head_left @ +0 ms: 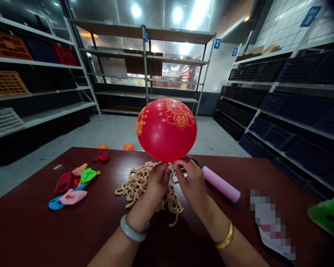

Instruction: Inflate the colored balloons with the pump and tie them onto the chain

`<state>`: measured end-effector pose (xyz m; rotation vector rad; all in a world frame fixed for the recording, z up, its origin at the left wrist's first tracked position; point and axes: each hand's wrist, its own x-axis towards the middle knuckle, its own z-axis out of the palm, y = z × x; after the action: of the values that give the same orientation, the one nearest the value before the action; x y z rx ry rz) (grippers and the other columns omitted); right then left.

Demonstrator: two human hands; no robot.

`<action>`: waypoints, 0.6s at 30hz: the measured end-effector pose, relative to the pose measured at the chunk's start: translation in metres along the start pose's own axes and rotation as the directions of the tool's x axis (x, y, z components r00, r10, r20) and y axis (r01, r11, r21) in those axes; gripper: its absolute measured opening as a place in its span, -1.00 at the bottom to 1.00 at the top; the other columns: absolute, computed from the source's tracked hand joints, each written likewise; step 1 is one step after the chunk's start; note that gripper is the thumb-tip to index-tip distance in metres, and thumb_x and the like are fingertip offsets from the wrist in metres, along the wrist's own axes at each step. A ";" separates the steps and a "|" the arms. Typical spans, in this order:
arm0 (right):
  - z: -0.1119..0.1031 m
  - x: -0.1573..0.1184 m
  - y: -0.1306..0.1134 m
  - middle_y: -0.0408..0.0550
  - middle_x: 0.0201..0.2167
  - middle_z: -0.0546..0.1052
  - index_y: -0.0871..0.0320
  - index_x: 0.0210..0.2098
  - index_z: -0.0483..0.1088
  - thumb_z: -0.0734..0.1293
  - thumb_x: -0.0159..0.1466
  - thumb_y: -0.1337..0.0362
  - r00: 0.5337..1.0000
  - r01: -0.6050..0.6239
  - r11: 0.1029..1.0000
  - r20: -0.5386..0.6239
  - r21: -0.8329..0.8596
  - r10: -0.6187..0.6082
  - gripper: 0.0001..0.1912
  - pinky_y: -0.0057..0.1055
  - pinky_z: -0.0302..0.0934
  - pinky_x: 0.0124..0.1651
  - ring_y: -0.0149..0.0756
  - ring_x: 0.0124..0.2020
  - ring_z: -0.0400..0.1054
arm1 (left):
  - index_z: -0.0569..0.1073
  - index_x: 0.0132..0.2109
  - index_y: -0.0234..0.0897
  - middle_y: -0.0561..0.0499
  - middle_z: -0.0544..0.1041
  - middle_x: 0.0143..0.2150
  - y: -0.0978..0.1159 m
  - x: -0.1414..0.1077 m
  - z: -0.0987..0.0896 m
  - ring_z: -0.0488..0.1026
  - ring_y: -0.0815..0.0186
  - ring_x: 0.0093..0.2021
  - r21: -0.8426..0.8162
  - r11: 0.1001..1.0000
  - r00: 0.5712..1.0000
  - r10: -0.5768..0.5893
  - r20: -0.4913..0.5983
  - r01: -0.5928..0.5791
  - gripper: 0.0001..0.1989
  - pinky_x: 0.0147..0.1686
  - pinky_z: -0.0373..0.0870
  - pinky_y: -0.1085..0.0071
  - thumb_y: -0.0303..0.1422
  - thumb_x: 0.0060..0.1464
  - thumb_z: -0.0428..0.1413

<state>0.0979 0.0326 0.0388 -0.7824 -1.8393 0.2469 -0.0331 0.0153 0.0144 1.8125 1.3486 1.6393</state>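
An inflated red balloon (166, 129) with yellow printing stands upright above the table, its neck at the bottom between my fingers. My left hand (158, 180) is closed in a pinch at the balloon's neck. From the right, my right hand (192, 180) pinches at the same place, where a strand of beige cord is also between the hands. A tangled heap of beige cord (137, 183) lies under and beside my left hand, and more of it hangs or lies below both hands. The exact hold on neck and cord is partly hidden by the fingers.
Uninflated balloons (72, 197) lie on the dark table (25, 222) at the left. A pink cylinder (221, 184) lies right of my right hand. Farther right are a blurred-out object (269, 218) and a green object (328, 215). Shelves with crates stand around.
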 end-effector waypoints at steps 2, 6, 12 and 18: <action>-0.001 0.001 0.002 -0.08 -0.36 0.49 0.11 -0.30 0.37 0.25 0.29 0.32 0.999 0.034 0.999 0.003 -0.018 -0.034 -0.94 -0.34 0.24 -0.22 -0.29 -0.31 0.36 | 0.47 -0.27 -0.31 -0.04 0.48 -0.38 0.002 0.000 -0.001 0.37 0.29 -0.37 -0.001 1.000 1.000 -0.012 0.007 0.012 -0.75 -0.31 0.26 0.40 -0.29 0.21 -0.04; -0.003 0.001 0.004 -0.10 -0.39 0.47 0.07 -0.34 0.36 0.27 0.24 0.36 0.998 0.064 0.998 -0.017 0.018 -0.064 -0.94 -0.37 0.26 -0.28 -0.33 -0.37 0.35 | 0.46 -0.30 -0.30 -0.01 0.45 -0.42 0.007 -0.001 0.001 0.36 0.30 -0.36 -0.081 0.996 0.999 -0.045 0.024 0.047 -0.76 -0.30 0.26 0.41 -0.28 0.19 -0.02; -0.002 -0.001 0.004 -0.07 -0.33 0.50 0.07 -0.31 0.37 0.27 0.24 0.38 0.991 0.131 0.991 -0.002 0.013 -0.131 -0.92 -0.31 0.29 -0.16 -0.28 -0.26 0.38 | 0.47 -0.28 -0.30 0.06 0.38 -0.47 0.002 -0.004 0.007 0.30 0.36 -0.42 -0.347 0.919 0.982 -0.182 0.045 0.186 -0.75 -0.36 0.26 0.45 -0.19 0.15 0.04; -0.002 0.001 0.007 -0.06 -0.28 0.51 0.07 -0.22 0.38 0.20 0.31 0.37 0.992 0.111 0.989 0.046 0.101 -0.116 -0.85 -0.29 0.27 -0.10 -0.28 -0.20 0.38 | 0.46 -0.20 -0.30 0.14 0.23 -0.57 -0.004 -0.007 0.008 0.14 0.44 -0.56 -0.516 0.795 0.947 -0.297 0.125 0.318 -0.73 -0.53 0.14 0.51 -0.18 0.15 0.05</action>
<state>0.1018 0.0383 0.0368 -0.6061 -1.8985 0.2850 -0.0263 0.0143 0.0051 1.2175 0.9712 1.5832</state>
